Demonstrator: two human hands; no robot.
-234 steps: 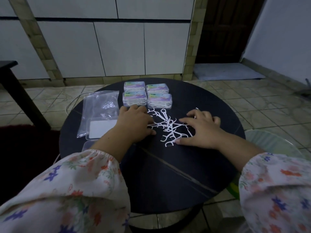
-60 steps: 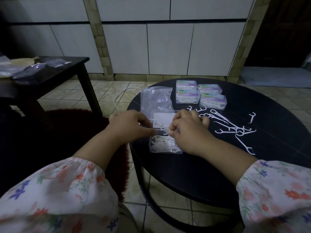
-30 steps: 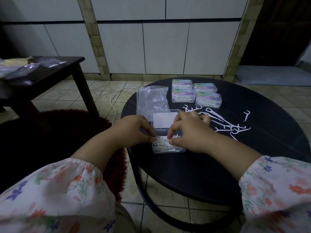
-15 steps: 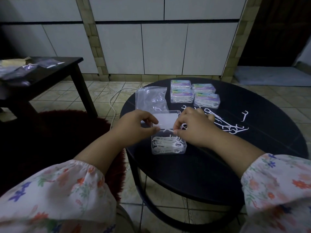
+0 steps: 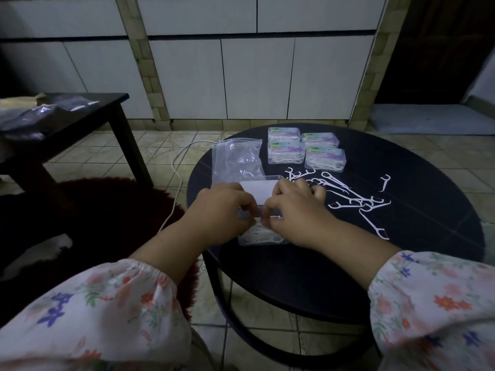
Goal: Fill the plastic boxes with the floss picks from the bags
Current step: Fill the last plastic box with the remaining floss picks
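An open clear plastic box (image 5: pixel 263 238) holding white floss picks lies on the round black table (image 5: pixel 401 269), its lid (image 5: pixel 257 190) flipped back. My left hand (image 5: pixel 222 212) and my right hand (image 5: pixel 294 212) meet over the box, fingers curled. My right hand pinches a floss pick (image 5: pixel 276 217) above the box. My left fingertips pinch at the same spot; what they hold is hidden. Loose floss picks (image 5: pixel 356 202) lie scattered to the right. An empty clear bag (image 5: pixel 237 159) lies behind the box.
Several closed, filled boxes (image 5: pixel 305 152) stand at the table's far side. A dark side table (image 5: pixel 61 121) with bags stands at the left. A white cable (image 5: pixel 176 167) runs over the tiled floor, and a dark red rug (image 5: pixel 107 210) lies at the left.
Both hands have shifted slightly down over the open box, fingertips closer together. Earlier the picks lay between my hands; several are now in the box.
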